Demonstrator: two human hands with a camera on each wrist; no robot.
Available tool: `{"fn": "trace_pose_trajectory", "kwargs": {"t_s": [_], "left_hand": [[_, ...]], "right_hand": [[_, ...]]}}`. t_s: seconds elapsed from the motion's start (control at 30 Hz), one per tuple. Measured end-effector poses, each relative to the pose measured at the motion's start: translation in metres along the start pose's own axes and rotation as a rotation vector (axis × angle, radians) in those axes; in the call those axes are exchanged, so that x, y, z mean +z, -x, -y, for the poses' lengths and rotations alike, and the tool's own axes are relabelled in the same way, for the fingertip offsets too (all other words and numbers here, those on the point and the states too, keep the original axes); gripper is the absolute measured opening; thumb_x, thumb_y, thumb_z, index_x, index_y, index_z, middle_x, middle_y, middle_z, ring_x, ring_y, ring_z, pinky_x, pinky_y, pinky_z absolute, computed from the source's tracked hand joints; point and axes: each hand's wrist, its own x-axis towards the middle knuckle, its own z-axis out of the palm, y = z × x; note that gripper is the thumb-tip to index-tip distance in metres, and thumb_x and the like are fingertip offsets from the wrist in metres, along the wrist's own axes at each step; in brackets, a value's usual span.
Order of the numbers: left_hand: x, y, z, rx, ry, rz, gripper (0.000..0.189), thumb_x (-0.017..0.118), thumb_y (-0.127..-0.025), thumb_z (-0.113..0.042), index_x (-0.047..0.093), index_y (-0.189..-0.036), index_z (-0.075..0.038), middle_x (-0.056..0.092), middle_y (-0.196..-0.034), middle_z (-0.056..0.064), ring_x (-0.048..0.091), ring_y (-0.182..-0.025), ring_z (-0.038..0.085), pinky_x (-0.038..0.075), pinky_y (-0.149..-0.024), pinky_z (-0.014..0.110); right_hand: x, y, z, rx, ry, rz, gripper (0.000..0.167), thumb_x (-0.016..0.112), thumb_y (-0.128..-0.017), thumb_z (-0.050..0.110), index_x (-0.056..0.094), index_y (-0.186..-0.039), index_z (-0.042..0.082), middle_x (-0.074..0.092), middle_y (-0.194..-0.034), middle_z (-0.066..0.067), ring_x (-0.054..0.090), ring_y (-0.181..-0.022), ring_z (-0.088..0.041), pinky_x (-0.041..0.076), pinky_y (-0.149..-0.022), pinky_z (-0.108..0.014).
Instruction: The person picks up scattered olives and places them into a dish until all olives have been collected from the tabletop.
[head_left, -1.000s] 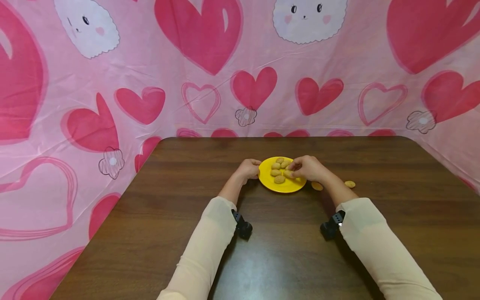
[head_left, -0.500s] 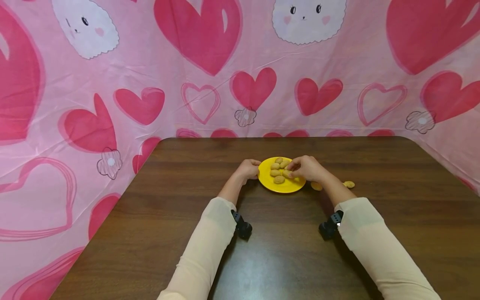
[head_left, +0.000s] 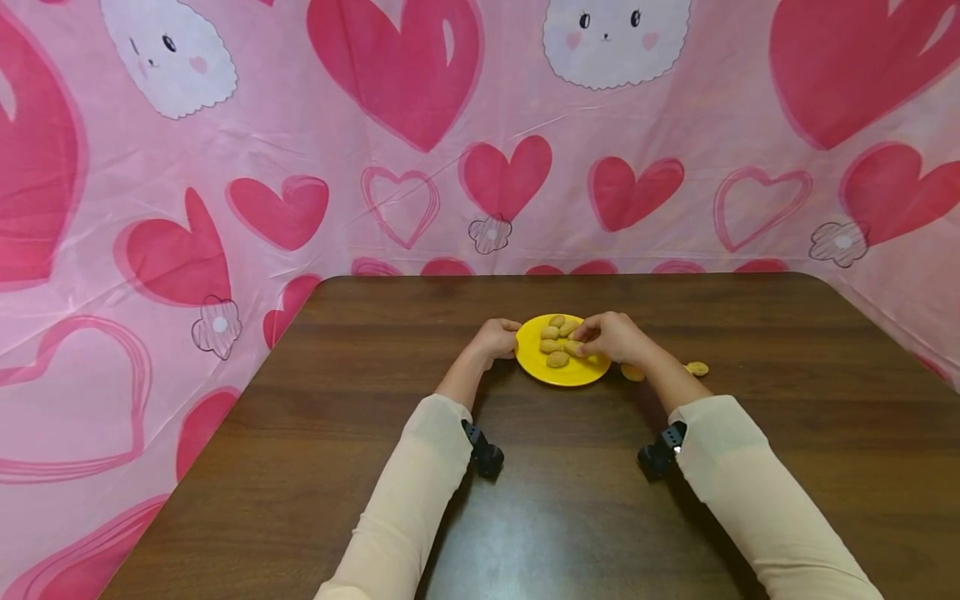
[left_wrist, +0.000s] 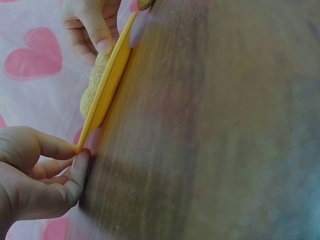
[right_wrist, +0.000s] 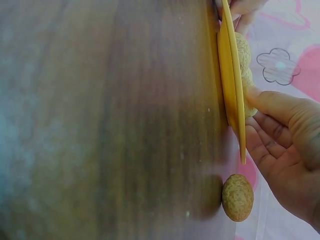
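A yellow plate (head_left: 528, 367) lies on the table, bearing several oval, rough, tan walnut-like pieces (head_left: 557, 359). At its left rim, my left hand (head_left: 495, 339) pinches the edge between thumb and fingers, as the left wrist view shows from the side. Reaching over the plate's right side, my right hand (head_left: 613, 336) has thumb and fingertips on one walnut-like piece (right_wrist: 250, 107) at the end of the group. Its fingers partly hide that piece from the head camera.
Right of the plate, one oval tan piece (head_left: 632, 372) lies on the brown wooden table (head_left: 375, 375), partly behind my right wrist. Farther right lies another tan piece (head_left: 698, 368), by the forearm. A pink heart-patterned cloth (head_left: 420, 217) hangs behind the table.
Both hands stay in the same place at the plate, and the pieces keep their arrangement. The view shifts only very slightly.
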Motion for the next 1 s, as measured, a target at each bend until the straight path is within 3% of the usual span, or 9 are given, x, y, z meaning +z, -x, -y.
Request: {"fn": "trace_pose_trajectory", "kwargs": {"t_s": [1.0], "left_hand": [[0.001, -0.002, 0.000, 0.000, 0.013, 0.007, 0.042, 0.048, -0.082, 0.011, 0.055, -0.123, 0.003, 0.057, -0.118, 0.014, 0.057, -0.096, 0.022, 0.051, -0.081, 0.032]], "right_hand": [[-0.010, 0.010, 0.000, -0.079, 0.050, -0.036, 0.020, 0.071, -0.081, 0.017, 0.070, -0.097, 0.006, 0.067, -0.095, -0.006, 0.055, -0.085, -0.022, 0.050, -0.073, -0.031]]}}
